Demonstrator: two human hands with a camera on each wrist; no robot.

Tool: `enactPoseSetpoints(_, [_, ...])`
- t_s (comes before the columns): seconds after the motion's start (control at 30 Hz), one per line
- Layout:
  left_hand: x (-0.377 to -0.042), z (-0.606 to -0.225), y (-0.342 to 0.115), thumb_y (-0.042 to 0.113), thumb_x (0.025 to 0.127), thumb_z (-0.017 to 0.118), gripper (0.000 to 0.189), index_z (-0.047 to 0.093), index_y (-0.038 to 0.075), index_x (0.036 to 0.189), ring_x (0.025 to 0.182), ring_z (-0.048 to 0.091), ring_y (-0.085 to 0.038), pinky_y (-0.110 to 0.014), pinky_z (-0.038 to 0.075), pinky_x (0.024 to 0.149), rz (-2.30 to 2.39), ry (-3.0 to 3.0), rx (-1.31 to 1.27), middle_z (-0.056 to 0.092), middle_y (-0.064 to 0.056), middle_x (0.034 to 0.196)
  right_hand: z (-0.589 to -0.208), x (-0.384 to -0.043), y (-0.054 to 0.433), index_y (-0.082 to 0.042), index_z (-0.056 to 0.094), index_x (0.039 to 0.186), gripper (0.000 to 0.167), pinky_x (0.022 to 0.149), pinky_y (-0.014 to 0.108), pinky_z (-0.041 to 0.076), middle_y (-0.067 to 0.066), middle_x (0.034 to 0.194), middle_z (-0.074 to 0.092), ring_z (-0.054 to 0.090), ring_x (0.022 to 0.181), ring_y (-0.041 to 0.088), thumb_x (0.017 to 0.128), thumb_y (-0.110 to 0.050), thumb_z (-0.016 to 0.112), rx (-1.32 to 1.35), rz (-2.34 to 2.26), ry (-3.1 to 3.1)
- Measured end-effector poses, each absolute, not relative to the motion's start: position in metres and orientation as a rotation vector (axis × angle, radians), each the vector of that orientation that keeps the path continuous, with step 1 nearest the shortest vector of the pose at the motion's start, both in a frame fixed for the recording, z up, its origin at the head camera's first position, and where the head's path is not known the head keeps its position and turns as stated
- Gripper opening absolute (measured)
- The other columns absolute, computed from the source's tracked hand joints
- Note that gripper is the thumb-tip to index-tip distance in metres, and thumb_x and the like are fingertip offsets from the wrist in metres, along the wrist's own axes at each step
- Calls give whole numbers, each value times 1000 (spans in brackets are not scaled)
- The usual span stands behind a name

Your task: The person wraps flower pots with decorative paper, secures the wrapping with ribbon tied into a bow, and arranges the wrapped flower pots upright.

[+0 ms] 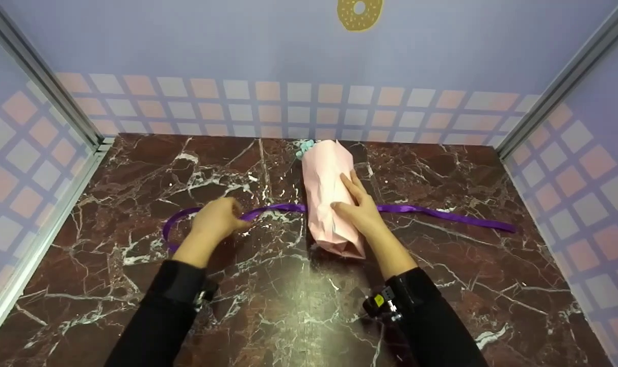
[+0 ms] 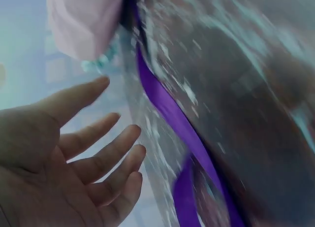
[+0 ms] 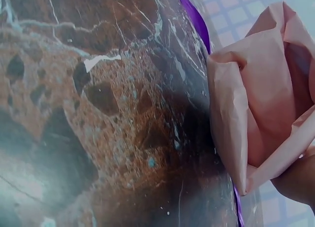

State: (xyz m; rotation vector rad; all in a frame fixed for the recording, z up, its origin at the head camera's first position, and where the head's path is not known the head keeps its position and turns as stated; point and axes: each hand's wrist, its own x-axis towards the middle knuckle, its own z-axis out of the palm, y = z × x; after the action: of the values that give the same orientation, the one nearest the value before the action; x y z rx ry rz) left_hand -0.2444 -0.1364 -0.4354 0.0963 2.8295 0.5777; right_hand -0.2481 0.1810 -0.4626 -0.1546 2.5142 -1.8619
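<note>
A bouquet wrapped in pink paper (image 1: pixel 325 176) lies across a purple ribbon (image 1: pixel 444 215) on the table, with small light-blue flowers (image 1: pixel 305 148) showing at its far end. My right hand (image 1: pixel 364 211) holds the bouquet from its right side, thumb and fingers spread over the paper. In the right wrist view, the folded lower end of the paper (image 3: pixel 261 89) hides most of that hand. Left of the bouquet, my left hand (image 1: pixel 213 223) is beside the ribbon. The left wrist view shows its fingers (image 2: pixel 110 158) relaxed and apart from the ribbon (image 2: pixel 170 113), nothing in them.
The dark red marbled table (image 1: pixel 268 316) meets a lilac wall with pink and white squares (image 1: pixel 268 92) at the back. Side panels (image 1: pixel 594 204) enclose it left and right. The ribbon curls into a loop at the left and runs straight to the right.
</note>
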Motion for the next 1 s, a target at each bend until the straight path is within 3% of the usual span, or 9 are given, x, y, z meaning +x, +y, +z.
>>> enactPoseSetpoints(0.2, [-236, -454, -145, 32, 75, 83, 38, 63, 3, 88, 89, 64, -42, -57, 51, 76, 239, 2907, 131, 68, -22, 99, -471, -246, 182, -12, 40, 149, 78, 117, 39, 18, -2, 161, 17, 14, 146, 26, 77, -11, 70, -137, -1850, 2571])
enactPoseSetpoints(0.43, [-237, -468, -143, 17, 84, 74, 19, 67, 1, 90, 88, 65, -42, -57, 53, 71, 211, 2933, 114, 69, -22, 99, -475, -242, 183, -12, 41, 148, 78, 117, 36, 18, -2, 161, 19, 15, 146, 24, 76, -9, 70, -121, -1881, 2589])
enactPoseSetpoints(0.63, [-237, -469, -145, 18, 85, 75, 25, 63, -2, 94, 89, 64, -44, -55, 53, 72, 323, 2915, 70, 66, -26, 101, -477, -242, 186, -9, 39, 148, 76, 117, 37, 16, 3, 161, 18, 14, 146, 25, 78, -7, 70, -151, -1967, 2541])
enactPoseSetpoints(0.73, [-237, -468, -145, 8, 88, 65, 10, 64, -1, 87, 88, 65, -43, -55, 54, 70, 311, 2933, 71, 67, -25, 99, -477, -242, 188, -7, 39, 148, 75, 118, 37, 16, 4, 161, 18, 14, 146, 26, 79, -6, 70, -152, -1996, 2524])
enactPoseSetpoints(0.83, [-238, -465, -144, 0, 86, 54, 9, 63, -2, 86, 87, 65, -44, -57, 54, 69, 318, 3006, 63, 67, -25, 98, -477, -243, 188, -8, 40, 148, 75, 117, 35, 16, 3, 161, 18, 14, 146, 25, 79, -6, 70, -143, -2006, 2516])
enactPoseSetpoints(1.0, [-242, -451, -139, 0, 90, 57, 4, 58, -3, 88, 78, 65, -47, -58, 54, 65, 433, 3199, 100, 67, -28, 88, -476, -243, 188, -7, 40, 147, 76, 117, 33, 16, 2, 161, 18, 14, 146, 22, 78, -4, 69, -142, -2021, 2499])
